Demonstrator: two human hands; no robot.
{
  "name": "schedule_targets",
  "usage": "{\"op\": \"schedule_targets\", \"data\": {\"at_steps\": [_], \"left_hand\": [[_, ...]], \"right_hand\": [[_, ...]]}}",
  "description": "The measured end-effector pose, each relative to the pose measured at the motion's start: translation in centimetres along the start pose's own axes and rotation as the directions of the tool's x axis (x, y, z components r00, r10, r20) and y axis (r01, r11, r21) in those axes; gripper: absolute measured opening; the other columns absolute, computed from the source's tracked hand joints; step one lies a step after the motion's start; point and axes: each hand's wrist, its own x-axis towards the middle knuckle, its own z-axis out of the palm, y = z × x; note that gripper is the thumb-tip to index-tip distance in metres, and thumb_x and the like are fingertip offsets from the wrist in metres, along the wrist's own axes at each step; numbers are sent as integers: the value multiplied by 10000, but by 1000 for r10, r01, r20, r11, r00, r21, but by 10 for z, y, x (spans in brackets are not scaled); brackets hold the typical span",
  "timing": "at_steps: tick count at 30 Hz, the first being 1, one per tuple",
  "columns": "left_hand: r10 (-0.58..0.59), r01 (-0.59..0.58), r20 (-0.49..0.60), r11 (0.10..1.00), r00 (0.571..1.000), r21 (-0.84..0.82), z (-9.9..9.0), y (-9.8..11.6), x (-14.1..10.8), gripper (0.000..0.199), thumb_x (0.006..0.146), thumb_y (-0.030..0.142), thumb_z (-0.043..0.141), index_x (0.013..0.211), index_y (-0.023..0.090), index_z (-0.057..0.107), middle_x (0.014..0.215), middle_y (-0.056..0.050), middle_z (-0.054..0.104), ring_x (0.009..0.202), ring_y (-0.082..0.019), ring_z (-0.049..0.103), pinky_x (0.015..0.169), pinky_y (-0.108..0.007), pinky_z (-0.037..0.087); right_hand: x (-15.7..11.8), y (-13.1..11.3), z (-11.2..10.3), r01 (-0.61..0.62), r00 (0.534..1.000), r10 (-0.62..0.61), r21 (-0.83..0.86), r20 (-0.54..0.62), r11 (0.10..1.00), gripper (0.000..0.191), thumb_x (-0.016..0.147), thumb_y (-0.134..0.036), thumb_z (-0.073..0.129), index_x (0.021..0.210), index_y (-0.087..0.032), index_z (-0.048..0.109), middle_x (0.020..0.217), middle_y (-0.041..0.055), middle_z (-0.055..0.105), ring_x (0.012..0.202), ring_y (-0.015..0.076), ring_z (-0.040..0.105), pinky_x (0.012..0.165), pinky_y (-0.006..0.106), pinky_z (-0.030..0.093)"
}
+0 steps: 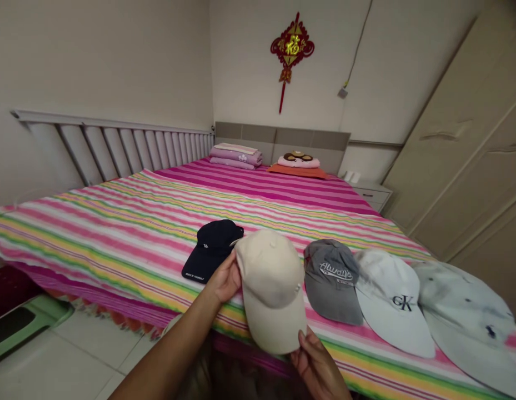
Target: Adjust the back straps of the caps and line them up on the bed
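A cream baseball cap (269,272) is held between my two hands above the front edge of the bed, its brim toward me. My left hand (228,278) grips the cap's left side, the fingers partly hidden behind it. At the brim's right corner, my right hand (314,355) pinches the edge between thumb and fingers. Just left of the cream cap lies a dark navy cap (214,250). To the right rest a grey cap (335,283) with "Always" lettering, a white cap (391,300) with "CK"-like letters, and a pale cap (470,322) with a small dark emblem.
The bed (116,216) has a striped cover. Folded purple bedding (236,157) and a pink folded item (298,161) lie by the headboard (253,135). A metal rail (116,133) runs along the left. A green stool (41,319) stands at lower left, a nightstand (372,194) at back right.
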Motion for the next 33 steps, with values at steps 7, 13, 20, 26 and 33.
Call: {"op": "schedule_targets", "data": {"at_steps": [7, 13, 20, 26, 33], "left_hand": [[-111, 108, 69, 993, 991, 50, 13, -7, -26, 191, 565, 110, 611, 751, 146, 642, 623, -19, 660, 562, -154, 596, 650, -297, 448], [-153, 144, 88, 985, 984, 98, 28, -20, -36, 181, 536, 108, 631, 716, 128, 643, 605, -8, 637, 554, -133, 573, 596, -261, 424], [-146, 128, 48, 955, 988, 267, 37, -28, -47, 157, 515, 208, 715, 574, 111, 607, 489, 5, 578, 428, -83, 486, 483, -219, 351], [-241, 174, 73, 850, 968, 496, 46, -28, -56, 174, 530, 218, 733, 628, 112, 637, 518, 8, 588, 424, -54, 465, 449, -179, 311], [-297, 240, 39, 834, 954, 496, 52, -30, -61, 175, 535, 234, 725, 603, 111, 620, 493, 27, 544, 415, -43, 435, 442, -175, 306]], "right_hand": [[-29, -28, -10, -3, 1000, 7, -220, 16, 976, 259, 567, -378, 724, 760, -212, 676, 833, 78, 683, 820, 249, 607, 752, 359, 450], [-26, -55, 32, -11, 999, -2, -273, -46, 962, 261, 513, -392, 722, 689, -203, 681, 718, 86, 688, 755, 279, 604, 673, 380, 452], [-10, -77, 56, -1, 981, 50, -253, 188, 968, 390, 615, -416, 687, 875, -127, 647, 463, 0, 582, 352, 71, 447, 360, 165, 325], [-10, -75, 59, 60, 976, 44, -459, 212, 886, 234, 619, -313, 711, 670, -141, 561, 327, -89, 402, 284, 8, 208, 313, 144, 141], [-11, -69, 66, 113, 973, 4, -487, 232, 866, 213, 651, -310, 672, 661, -150, 532, 337, -103, 371, 304, 18, 192, 330, 167, 110]]}}
